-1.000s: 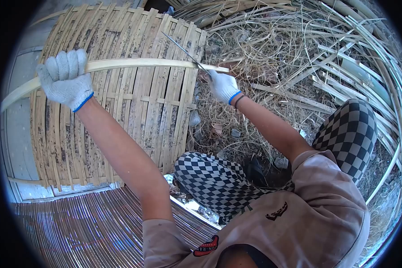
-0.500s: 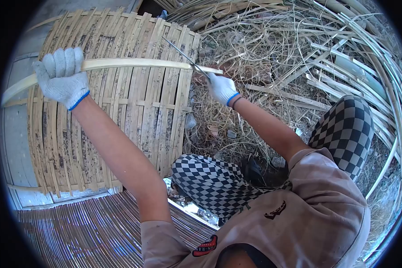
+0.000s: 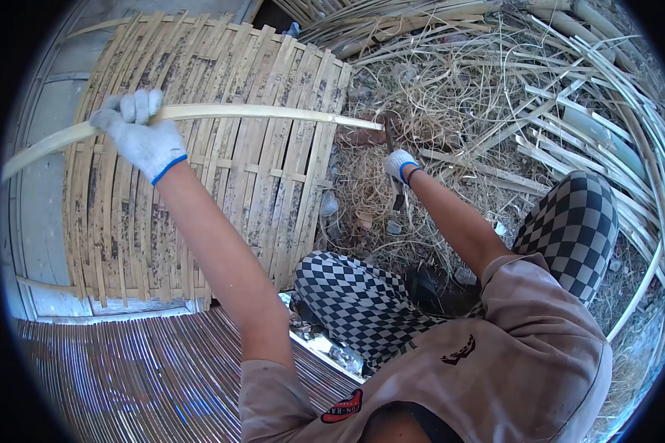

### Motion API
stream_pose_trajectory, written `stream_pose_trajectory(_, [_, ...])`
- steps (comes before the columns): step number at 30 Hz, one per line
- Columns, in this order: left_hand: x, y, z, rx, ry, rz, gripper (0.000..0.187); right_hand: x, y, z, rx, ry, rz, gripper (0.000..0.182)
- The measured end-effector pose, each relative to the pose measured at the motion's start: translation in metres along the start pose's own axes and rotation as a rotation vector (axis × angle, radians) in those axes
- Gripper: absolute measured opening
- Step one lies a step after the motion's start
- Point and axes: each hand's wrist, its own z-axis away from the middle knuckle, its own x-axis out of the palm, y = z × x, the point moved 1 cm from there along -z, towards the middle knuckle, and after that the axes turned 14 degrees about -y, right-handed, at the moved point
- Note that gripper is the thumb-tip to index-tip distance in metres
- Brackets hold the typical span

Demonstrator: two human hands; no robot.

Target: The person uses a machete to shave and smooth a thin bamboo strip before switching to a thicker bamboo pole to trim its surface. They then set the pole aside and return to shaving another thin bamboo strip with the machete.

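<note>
A long pale bamboo strip (image 3: 258,111) arches from the far left across the view. My left hand (image 3: 144,136), in a white work glove with a blue cuff, is closed around it at the upper left. In a matching glove, my right hand (image 3: 399,164) grips a knife (image 3: 389,136), its dark blade pointing up the view. The blade lies at the strip's right-hand tip, and the knife's handle end shows below my fist. Behind the strip lies a panel of woven bamboo slats (image 3: 199,199), speckled with dark marks.
Thin shavings (image 3: 436,125) cover the ground right of the panel. Split bamboo pieces (image 3: 554,133) pile up at the right. A brown slatted surface (image 3: 162,369) spans the lower left. My checkered trouser knees (image 3: 347,288) are bent close to the work.
The knife has moved right to the strip's tip and swung from slanted to nearly upright in view. My left hand, still on the strip, appears slightly farther right and lower.
</note>
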Motion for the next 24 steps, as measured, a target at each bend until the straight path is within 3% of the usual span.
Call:
stream_pose_trajectory(3, [-0.004, -0.003, 0.002, 0.036, 0.208, -0.152, 0.059, -0.029, -0.014, 0.015, -0.021, 0.012, 0.032, 0.021])
stream_pose_trajectory(4, [0.014, -0.002, 0.007, 0.038, 0.273, -0.136, 0.061, -0.051, -0.022, 0.03, 0.053, -0.028, -0.067, 0.022])
stream_pose_trajectory(5, [0.025, 0.0, 0.009, 0.04, 0.339, -0.12, 0.064, -0.067, -0.03, 0.04, 0.129, 0.077, -0.284, 0.022])
stream_pose_trajectory(7, [0.007, 0.006, 0.005, -0.065, 0.034, -0.026, 0.069, -0.094, -0.045, 0.056, 0.283, 0.288, -0.717, 0.022])
stream_pose_trajectory(11, [-0.031, 0.004, -0.004, -0.136, -0.354, 0.236, 0.077, -0.155, -0.08, 0.084, 0.149, 0.445, -0.722, 0.017])
stream_pose_trajectory(16, [-0.029, 0.008, 0.006, -0.165, -0.304, 0.345, 0.081, -0.205, -0.125, 0.119, -0.047, 0.671, -0.682, 0.016])
stream_pose_trajectory(20, [-0.037, 0.006, 0.006, -0.165, -0.347, 0.395, 0.081, -0.21, -0.135, 0.131, -0.174, 0.657, -0.613, 0.02])
stream_pose_trajectory(24, [-0.038, 0.005, 0.007, -0.151, -0.18, 0.226, 0.08, -0.153, -0.111, 0.082, 0.086, 0.557, -0.7, 0.021])
